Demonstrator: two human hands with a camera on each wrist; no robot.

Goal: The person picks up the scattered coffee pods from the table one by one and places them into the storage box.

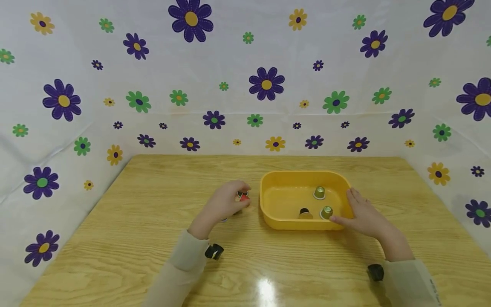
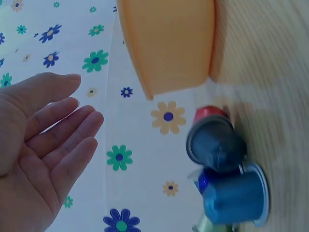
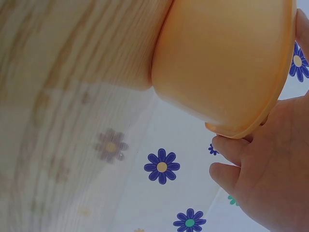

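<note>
My left hand [image 1: 225, 201] hovers over a small group of coffee capsules, its thumb and fingers apart around a red capsule [image 1: 244, 198]. In the left wrist view that hand [image 2: 46, 145] is relaxed and holds nothing. Beside it lie the red capsule [image 2: 208, 112], a dark grey capsule [image 2: 219, 145], a teal capsule [image 2: 236, 198] and part of a green one [image 2: 211, 224]. My right hand [image 1: 366, 215] rests against the right end of a yellow plastic basin [image 1: 307, 224], thumb at the front rim and extended fingers along the side.
Inside the basin are two green-gold capsules [image 1: 319, 192] and a dark capsule [image 1: 304, 211] with a tan lid. All stand on a wood-grain table [image 1: 153, 256]. A flower-printed white cloth [image 1: 230, 55] hangs behind and at both sides.
</note>
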